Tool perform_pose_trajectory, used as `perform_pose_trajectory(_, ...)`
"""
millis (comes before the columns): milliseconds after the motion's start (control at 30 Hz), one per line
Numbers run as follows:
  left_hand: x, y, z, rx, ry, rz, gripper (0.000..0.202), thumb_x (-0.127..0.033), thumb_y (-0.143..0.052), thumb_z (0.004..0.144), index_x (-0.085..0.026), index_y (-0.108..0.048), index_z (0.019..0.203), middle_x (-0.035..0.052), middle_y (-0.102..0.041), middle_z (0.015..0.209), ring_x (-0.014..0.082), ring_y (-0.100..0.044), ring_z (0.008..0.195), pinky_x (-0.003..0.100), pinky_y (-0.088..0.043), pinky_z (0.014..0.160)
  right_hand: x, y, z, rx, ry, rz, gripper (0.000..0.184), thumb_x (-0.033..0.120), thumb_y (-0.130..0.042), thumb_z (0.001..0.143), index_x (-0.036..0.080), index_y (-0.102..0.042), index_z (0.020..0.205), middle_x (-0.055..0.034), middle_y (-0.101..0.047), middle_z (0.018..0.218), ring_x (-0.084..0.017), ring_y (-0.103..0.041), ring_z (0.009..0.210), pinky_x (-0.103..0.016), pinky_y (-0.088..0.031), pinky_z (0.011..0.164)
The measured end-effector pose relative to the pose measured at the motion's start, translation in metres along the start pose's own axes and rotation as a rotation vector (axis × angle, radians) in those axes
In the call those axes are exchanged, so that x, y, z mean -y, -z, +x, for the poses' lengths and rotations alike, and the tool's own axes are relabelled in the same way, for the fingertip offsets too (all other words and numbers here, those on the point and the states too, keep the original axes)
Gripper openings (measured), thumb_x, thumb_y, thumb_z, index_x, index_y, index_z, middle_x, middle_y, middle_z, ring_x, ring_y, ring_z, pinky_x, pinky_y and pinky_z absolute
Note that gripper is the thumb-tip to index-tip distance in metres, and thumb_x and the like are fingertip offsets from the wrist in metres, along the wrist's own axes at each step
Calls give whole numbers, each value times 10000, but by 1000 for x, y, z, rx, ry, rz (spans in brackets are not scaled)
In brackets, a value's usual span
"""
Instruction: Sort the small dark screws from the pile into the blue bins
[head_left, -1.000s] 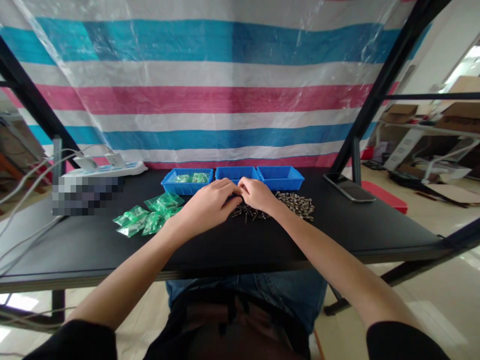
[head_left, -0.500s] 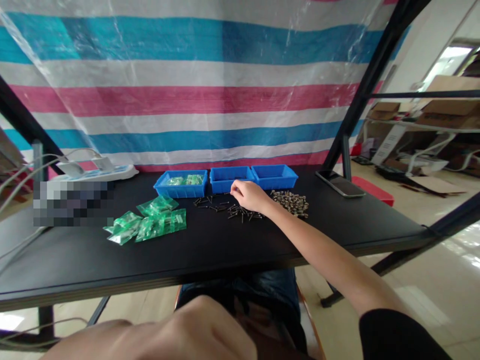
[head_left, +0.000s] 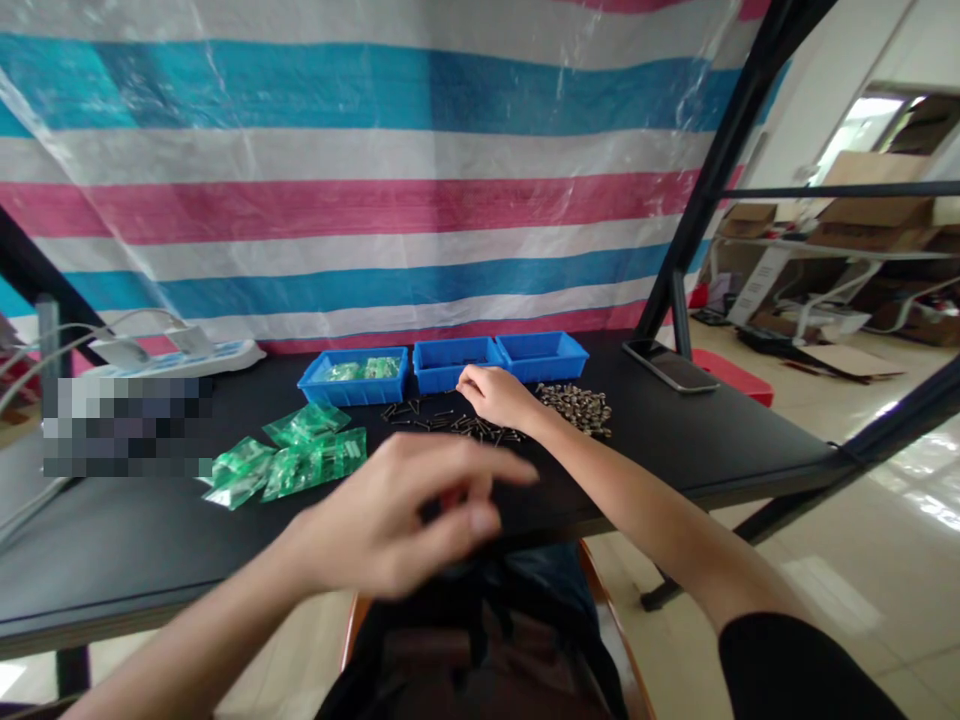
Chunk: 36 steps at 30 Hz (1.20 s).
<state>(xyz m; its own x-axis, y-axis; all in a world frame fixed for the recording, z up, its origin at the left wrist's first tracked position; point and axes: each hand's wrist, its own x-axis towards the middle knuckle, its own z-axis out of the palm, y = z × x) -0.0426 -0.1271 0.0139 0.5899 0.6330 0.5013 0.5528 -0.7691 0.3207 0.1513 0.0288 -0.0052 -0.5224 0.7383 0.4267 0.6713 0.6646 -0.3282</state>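
Observation:
My right hand (head_left: 496, 394) rests on the black table (head_left: 712, 450) over a scatter of small dark screws (head_left: 442, 418), fingers curled in a pinch at the front of the middle blue bin (head_left: 454, 362); what it pinches is too small to name. My left hand (head_left: 409, 520) hangs in the air close to the camera, above the table's near edge, blurred by motion, with thumb and fingers loosely extended. Green plastic bags (head_left: 296, 455) lie on the table to the left. A pile of silver metal parts (head_left: 577, 405) sits right of my right hand.
Three blue bins stand in a row at the back: the left blue bin (head_left: 352, 375) holds green bags, the right blue bin (head_left: 541, 356) looks empty. A phone (head_left: 669, 365) lies at the right rear. A white power strip (head_left: 191, 355) with cables sits at the left rear. A striped tarp hangs behind.
My left hand left the screws, dropped out of view near my lap, and has now risen back in front of the camera. My right hand stayed at the screws.

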Motion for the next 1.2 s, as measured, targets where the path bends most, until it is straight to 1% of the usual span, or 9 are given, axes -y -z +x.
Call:
perform_pose_trajectory(67,35,-11,45,-44,93,85,257,-315,-437,867,-216,-594,1045,33,-644,915,150,-602,804,253,-481,701,0,0,0,-10,-1,-6,172,208,-439,886,156,-596,839,-58,-644,812,-152,-568,747,-230,-350,628)
perform_pose_trajectory(133,68,-23,77,-60,197,192,277,-304,-433,856,-184,-588,1052,53,-639,938,162,-604,785,272,-477,699,0,-1,0,-24,-2,-18,186,217,-426,894,156,-593,840,-58,-642,795,-157,-570,745,-232,-348,626)
perform_pose_trajectory(200,91,-34,89,-13,241,268,292,-307,-421,849,-166,-583,1047,65,-636,943,170,-602,751,284,-470,675,-1,-1,0,-42,4,-25,181,213,-429,894,152,-592,846,-58,-642,783,-159,-573,745,-233,-348,632)
perform_pose_trajectory(267,102,-41,87,48,242,304,300,-328,-417,845,-177,-580,1046,58,-640,917,174,-600,734,280,-458,647,-2,-1,1,-53,9,-28,173,205,-436,892,148,-592,842,-57,-642,775,-159,-574,739,-233,-346,635)
perform_pose_trajectory(333,105,-44,79,72,252,309,289,-344,-407,846,-193,-589,1011,44,-646,876,171,-598,711,270,-443,622,-3,-1,1,-53,22,-32,168,204,-446,890,146,-592,832,-57,-642,772,-159,-572,737,-233,-344,635)
perform_pose_trajectory(533,103,-44,70,28,316,215,230,-317,-426,820,-203,-593,929,6,-637,722,151,-583,637,249,-410,590,1,-1,0,-37,71,13,153,191,-465,882,142,-589,807,-47,-631,745,-141,-560,695,-222,-342,619)
perform_pose_trajectory(800,102,-45,72,31,311,177,231,-286,-449,799,-193,-596,952,-5,-621,678,138,-569,619,239,-408,584,5,2,-1,-51,108,48,148,184,-472,875,141,-589,795,-44,-624,738,-127,-544,671,-217,-340,610)
perform_pose_trajectory(933,100,-44,72,46,275,185,224,-283,-449,798,-184,-605,924,5,-621,686,142,-567,630,240,-404,587,6,3,-2,-43,117,53,141,183,-484,869,140,-597,796,-44,-627,744,-128,-547,683,-217,-346,623)
perform_pose_trajectory(1200,102,-44,71,48,268,194,208,-286,-442,801,-189,-609,878,6,-617,681,144,-558,632,244,-391,582,8,1,-1,-33,122,67,127,182,-501,857,143,-611,805,-33,-616,722,-123,-533,657,-214,-337,609)
